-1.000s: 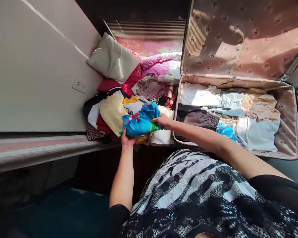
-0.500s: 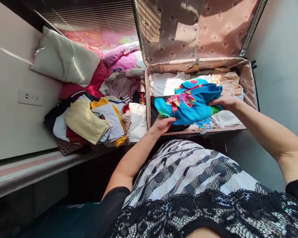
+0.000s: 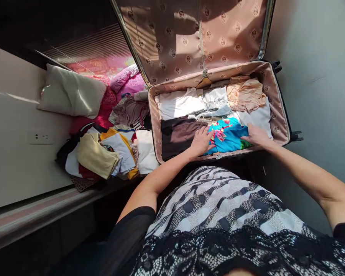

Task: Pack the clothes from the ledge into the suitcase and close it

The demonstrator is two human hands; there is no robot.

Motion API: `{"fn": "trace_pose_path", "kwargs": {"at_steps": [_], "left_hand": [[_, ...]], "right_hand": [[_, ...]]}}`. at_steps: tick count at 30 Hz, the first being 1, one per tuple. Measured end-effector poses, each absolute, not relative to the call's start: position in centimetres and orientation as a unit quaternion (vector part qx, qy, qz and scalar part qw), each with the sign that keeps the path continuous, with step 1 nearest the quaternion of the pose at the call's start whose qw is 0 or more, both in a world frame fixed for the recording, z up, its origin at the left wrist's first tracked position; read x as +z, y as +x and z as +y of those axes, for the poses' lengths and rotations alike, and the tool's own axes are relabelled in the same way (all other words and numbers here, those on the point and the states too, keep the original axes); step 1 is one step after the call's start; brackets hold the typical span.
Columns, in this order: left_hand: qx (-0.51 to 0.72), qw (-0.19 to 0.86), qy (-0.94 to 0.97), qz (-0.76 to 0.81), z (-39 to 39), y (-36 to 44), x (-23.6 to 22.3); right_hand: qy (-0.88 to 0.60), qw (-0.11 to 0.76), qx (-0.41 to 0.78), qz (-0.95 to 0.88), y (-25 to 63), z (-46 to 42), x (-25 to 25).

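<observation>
- In open suitcase (image 3: 273, 96), near side: blue floral cloth (image 3: 230, 138), long axis left-right.
- Over its left end: left hand (image 3: 201, 141), fingers spread, touching.
- At right end: right hand (image 3: 257, 135), thumb apart from fingers, equally near.

A sunlit corner of a home, apparently a bedroom, holds a pillow (image 3: 71, 92) by a pale wall (image 3: 11, 115), with pink bedding (image 3: 130, 82) beside it and slatted blinds (image 3: 94, 50) behind. A power socket (image 3: 40, 138) sits in the wall above a ledge (image 3: 46, 209) heaped with everyday clothes (image 3: 94, 153). Alongside, a suitcase (image 3: 218, 34) stands open, its patterned pink lining framing folded garments (image 3: 178, 103).
</observation>
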State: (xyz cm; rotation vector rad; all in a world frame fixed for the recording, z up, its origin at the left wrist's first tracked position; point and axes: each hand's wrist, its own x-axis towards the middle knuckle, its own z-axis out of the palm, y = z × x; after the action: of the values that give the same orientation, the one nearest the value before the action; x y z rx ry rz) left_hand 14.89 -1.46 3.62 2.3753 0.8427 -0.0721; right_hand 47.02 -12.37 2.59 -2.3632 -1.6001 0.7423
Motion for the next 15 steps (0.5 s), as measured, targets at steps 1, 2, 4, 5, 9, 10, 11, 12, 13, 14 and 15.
{"fn": "trace_pose_path", "kwargs": {"at_steps": [1,2,4,5,9,10,11,12,13,14,15], "left_hand": [[-0.026,0.3,0.91,0.283,-1.5,15.6,3.2],[-0.035,0.299,0.919,0.255,-1.6,16.3,2.7],[-0.073,0.301,0.925,0.22,-1.8,17.2,1.6],[-0.09,0.306,0.923,0.216,-2.0,17.4,1.1],[-0.084,0.362,0.881,0.293,-3.4,18.3,-0.7],[-0.075,0.377,0.869,0.313,-3.7,18.5,-0.9],[-0.067,0.387,0.86,0.326,-4.0,18.7,-1.0],[-0.062,0.393,0.855,0.333,-4.1,18.9,-1.1],[-0.058,0.395,0.853,0.337,-4.2,19.0,-1.0],[-0.051,0.394,0.851,0.343,-4.3,19.0,-0.9],[-0.042,0.394,0.847,0.355,-4.2,19.0,-0.8]], "right_hand": [[-0.781,0.07,0.202,-0.587,46.7,-12.5,2.8],[-0.749,0.039,0.183,-0.636,46.3,-12.5,3.0],[-0.662,-0.011,0.204,-0.721,45.7,-12.3,2.7],[-0.622,-0.028,0.229,-0.748,45.6,-12.0,2.3],[-0.57,-0.07,0.312,-0.757,46.4,-10.7,-0.5],[-0.57,-0.07,0.319,-0.754,46.7,-10.5,-1.2],[-0.569,-0.066,0.321,-0.754,47.1,-10.3,-1.9],[-0.567,-0.06,0.319,-0.757,47.5,-10.3,-2.5],[-0.562,-0.054,0.314,-0.763,47.8,-10.4,-3.1],[-0.556,-0.05,0.305,-0.771,48.1,-10.7,-3.7],[-0.551,-0.049,0.292,-0.78,48.4,-11.1,-4.4]]}}
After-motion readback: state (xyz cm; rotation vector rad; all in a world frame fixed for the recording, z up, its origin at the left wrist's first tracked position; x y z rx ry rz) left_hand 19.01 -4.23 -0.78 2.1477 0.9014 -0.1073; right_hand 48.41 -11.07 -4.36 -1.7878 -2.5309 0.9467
